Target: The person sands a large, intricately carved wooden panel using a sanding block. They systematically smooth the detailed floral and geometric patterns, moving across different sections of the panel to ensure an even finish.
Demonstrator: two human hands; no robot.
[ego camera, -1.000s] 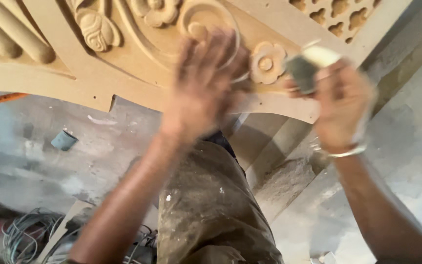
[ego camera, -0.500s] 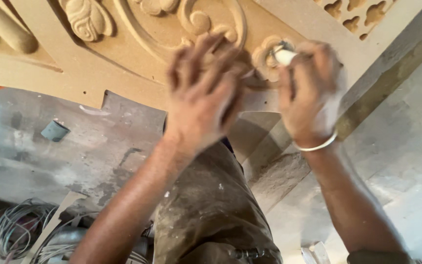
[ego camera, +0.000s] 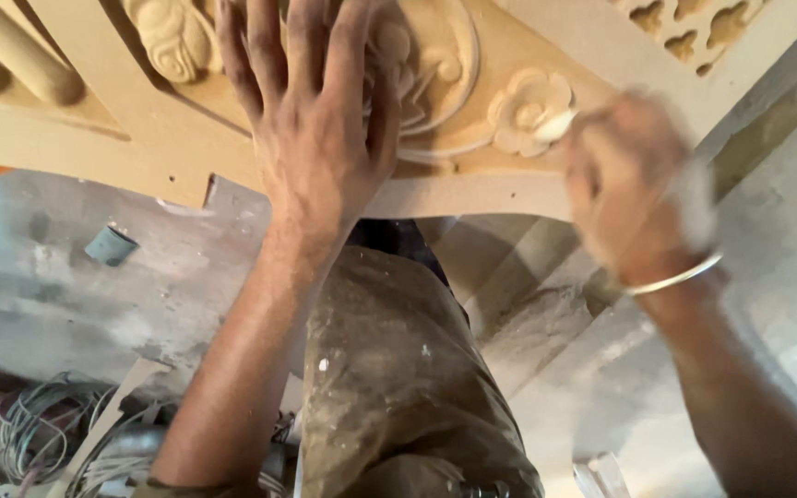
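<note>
A carved wooden panel [ego camera: 140, 138] of pale tan wood fills the top of the head view, with scrolls and a carved flower [ego camera: 526, 109]. My left hand [ego camera: 311, 120] lies flat on the carving, fingers spread, pressing on the scrollwork. My right hand [ego camera: 624, 184] is blurred with motion and grips a small pale folded piece of sandpaper [ego camera: 555, 124] whose tip touches the right side of the carved flower. A metal bangle [ego camera: 673, 277] circles my right wrist.
My dusty trouser leg [ego camera: 398, 387] is below the panel. A tangle of wires [ego camera: 39, 433] lies on the grey floor at lower left, with a small grey scrap [ego camera: 108, 244] nearby. Pierced fretwork [ego camera: 684, 37] sits at the panel's upper right.
My left hand has slid up the carving and spread flat. My right hand has shifted right of the flower and keeps rubbing the sandpaper against it. The view has moved closer.
</note>
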